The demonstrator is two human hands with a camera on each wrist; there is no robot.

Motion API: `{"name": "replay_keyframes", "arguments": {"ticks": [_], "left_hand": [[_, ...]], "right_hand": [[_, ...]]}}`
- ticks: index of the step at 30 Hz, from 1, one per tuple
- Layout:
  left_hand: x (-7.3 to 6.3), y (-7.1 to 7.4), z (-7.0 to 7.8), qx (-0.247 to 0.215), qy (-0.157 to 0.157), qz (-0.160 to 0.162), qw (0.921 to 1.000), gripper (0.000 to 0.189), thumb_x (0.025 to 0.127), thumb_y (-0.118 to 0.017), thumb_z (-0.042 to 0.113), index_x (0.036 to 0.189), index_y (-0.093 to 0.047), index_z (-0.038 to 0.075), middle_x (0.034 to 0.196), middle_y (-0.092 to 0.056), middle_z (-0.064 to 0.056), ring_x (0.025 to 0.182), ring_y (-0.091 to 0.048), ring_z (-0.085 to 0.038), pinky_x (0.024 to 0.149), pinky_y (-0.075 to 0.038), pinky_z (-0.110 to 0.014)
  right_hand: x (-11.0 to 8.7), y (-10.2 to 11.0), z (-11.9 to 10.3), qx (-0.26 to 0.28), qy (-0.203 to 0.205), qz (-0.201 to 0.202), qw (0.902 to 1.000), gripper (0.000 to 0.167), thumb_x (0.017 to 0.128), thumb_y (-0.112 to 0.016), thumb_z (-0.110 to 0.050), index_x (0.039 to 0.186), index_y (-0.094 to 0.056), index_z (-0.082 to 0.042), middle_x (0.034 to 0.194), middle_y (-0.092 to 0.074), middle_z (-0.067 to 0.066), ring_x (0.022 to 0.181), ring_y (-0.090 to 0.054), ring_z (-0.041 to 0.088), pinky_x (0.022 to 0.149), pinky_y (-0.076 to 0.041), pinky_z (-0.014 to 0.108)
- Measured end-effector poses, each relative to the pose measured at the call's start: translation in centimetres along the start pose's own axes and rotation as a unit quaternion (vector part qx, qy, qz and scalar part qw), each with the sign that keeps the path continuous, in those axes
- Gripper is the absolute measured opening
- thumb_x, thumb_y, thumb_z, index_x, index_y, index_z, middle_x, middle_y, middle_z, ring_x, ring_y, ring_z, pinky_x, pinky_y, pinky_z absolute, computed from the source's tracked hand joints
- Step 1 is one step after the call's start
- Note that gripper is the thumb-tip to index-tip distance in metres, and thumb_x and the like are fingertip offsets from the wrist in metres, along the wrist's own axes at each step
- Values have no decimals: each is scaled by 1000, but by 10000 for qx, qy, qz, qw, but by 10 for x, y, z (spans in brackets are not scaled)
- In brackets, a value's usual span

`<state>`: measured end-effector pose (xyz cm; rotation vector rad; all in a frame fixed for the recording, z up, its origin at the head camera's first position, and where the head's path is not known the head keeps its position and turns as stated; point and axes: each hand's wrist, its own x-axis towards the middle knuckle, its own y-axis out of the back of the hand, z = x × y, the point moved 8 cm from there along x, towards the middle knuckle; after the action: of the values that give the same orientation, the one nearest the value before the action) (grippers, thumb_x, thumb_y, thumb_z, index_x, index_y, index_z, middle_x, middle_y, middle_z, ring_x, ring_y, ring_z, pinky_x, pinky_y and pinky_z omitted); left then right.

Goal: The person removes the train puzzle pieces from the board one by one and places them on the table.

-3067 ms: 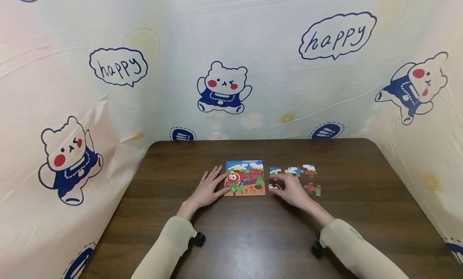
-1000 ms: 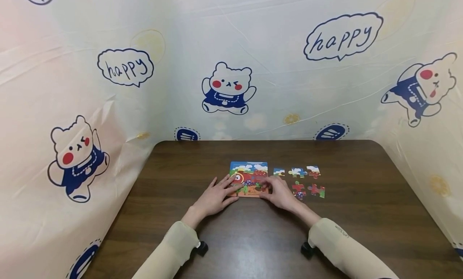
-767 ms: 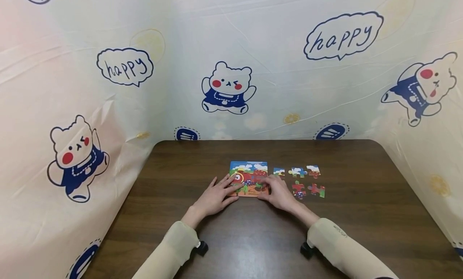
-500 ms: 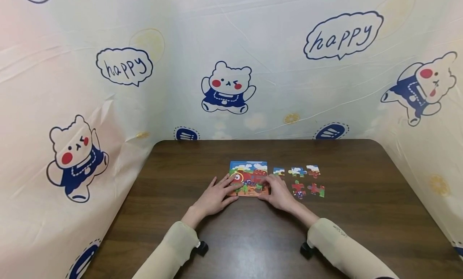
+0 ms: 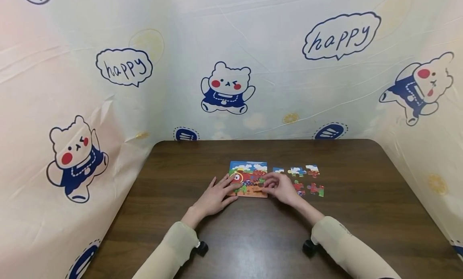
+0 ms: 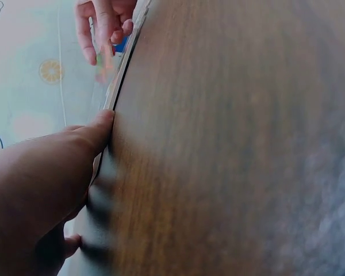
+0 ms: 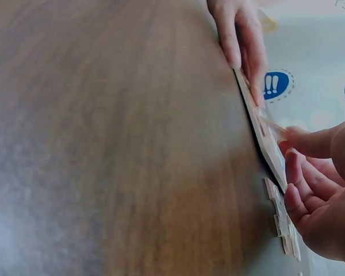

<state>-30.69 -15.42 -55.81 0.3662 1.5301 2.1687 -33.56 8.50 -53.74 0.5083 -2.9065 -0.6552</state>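
The puzzle board [image 5: 249,166], with a red train picture, lies flat on the table. My left hand [image 5: 214,197] rests on its lower left part, fingers fairly straight; in the left wrist view the thumb [image 6: 101,127] touches the board's edge. Over the lower right part of the board, my right hand [image 5: 283,187] pinches a puzzle piece between thumb and fingers. The piece [image 6: 105,68] looks orange and green in the left wrist view and stands tilted, raised off the board. From the right wrist view the piece [image 7: 272,125] is seen nearly edge-on.
Several loose puzzle pieces lie right of the board, among them a cloud piece [image 5: 297,171], a red and white piece [image 5: 312,170] and a red and green piece [image 5: 316,189]. My right hand partly covers others. A printed curtain [image 5: 275,70] surrounds the brown table [image 5: 253,238].
My right hand went from the loose pieces leftward onto the board's lower right corner. Since half a second ago it has risen slightly, the puzzle piece tilting up in its fingers. My left hand stays on the board.
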Motion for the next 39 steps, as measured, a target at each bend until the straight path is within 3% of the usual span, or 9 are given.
{"name": "replay_keyframes", "arguments": {"ticks": [8, 16, 28, 39], "left_hand": [[0, -2, 1, -46, 18, 10, 10000, 53, 113, -55, 53, 164, -54, 36, 181, -34, -5, 172, -24, -34, 135, -16, -75], [0, -2, 1, -88, -11, 16, 10000, 54, 113, -55, 53, 164, -53, 37, 182, -33, -4, 173, -23, -33, 136, -15, -75], [1, -4, -3, -100, -29, 76, 9999, 54, 113, -54, 54, 164, -53, 38, 182, -34, -4, 173, -23, -34, 135, -15, -76], [0, -2, -1, -142, -10, 73, 9999, 53, 114, -56, 52, 165, -53, 36, 182, -33, -5, 173, -22, -33, 135, -14, -75]], "right_hand": [[-1, 2, 4, 282, -214, 78, 9993, 35, 98, -81, -1, 131, -72, 5, 102, -81, 20, 78, -66, 11, 60, -55, 23], [-8, 14, 5, 371, -220, 97, 9990, 35, 98, -81, -2, 132, -73, 2, 102, -81, 20, 81, -69, 13, 68, -58, 21], [-37, 47, 22, 466, -15, 277, 9985, 38, 97, -80, 2, 133, -70, 9, 103, -80, 25, 82, -70, 2, 72, -57, 17], [-64, 70, 31, 540, -188, 433, 9974, 39, 96, -81, 2, 133, -69, 11, 104, -80, 24, 84, -70, 1, 74, -59, 17]]}}
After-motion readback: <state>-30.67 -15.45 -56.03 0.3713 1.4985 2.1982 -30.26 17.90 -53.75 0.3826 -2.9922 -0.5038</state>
